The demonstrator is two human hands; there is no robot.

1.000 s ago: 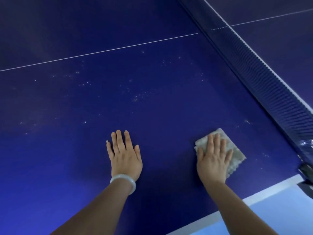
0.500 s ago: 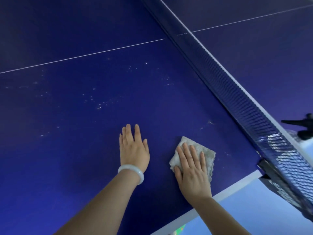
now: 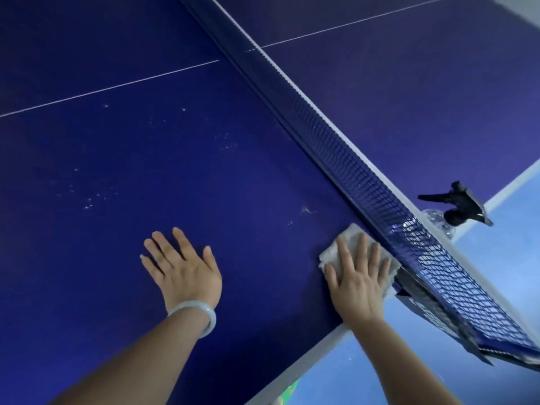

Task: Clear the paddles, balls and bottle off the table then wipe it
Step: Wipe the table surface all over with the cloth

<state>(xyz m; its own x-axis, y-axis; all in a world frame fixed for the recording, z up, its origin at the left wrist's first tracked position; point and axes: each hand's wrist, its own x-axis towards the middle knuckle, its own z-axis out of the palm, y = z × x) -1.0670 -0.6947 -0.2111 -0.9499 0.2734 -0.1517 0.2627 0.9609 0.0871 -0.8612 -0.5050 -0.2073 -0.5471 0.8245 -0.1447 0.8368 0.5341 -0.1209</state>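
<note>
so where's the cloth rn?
Head view, lower right: the cloth lies flat under the right hand, against the net near the table edge.

Blue table, grey cloth

Cloth on table, beside net

A matt, smooth blue table, flecked with pale specks, meets a woven mesh net with a white fabric band. A nubby grey cloth lies on it; a glossy, translucent pale bangle circles one wrist.
</note>
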